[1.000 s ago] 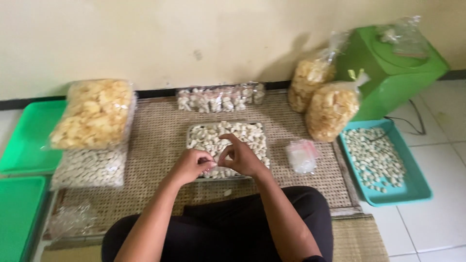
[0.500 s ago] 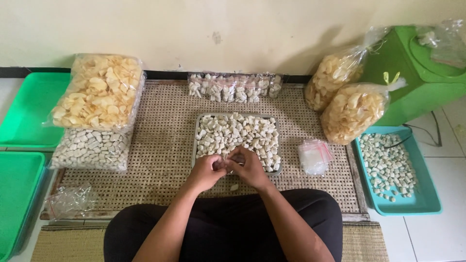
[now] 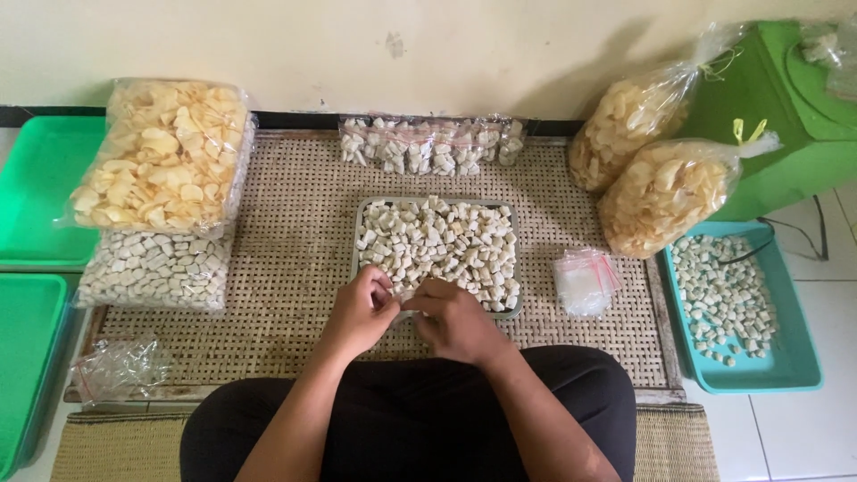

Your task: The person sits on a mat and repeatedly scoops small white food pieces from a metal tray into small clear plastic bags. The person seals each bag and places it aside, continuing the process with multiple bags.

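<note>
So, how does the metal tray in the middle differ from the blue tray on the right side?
The metal tray is grey and heaped with pale pieces; the blue tray is turquoise plastic, its pieces in a thinner, looser layer. The metal tray lies on the woven mat, the blue tray on the tiled floor. Both hands, left hand and right hand, are at the metal tray's near edge, none near the blue tray. Both are rectangular and uncovered.

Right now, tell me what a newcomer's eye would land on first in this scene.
First, the metal tray heaped with small pale cubes, set mid-mat, with the left hand and right hand meeting at its near edge, working something too small to make out. Next, the big bags of yellow chips, far left by the wall, with two more at the far right. Then the teal tray of scattered pieces, on the floor at right.
</note>
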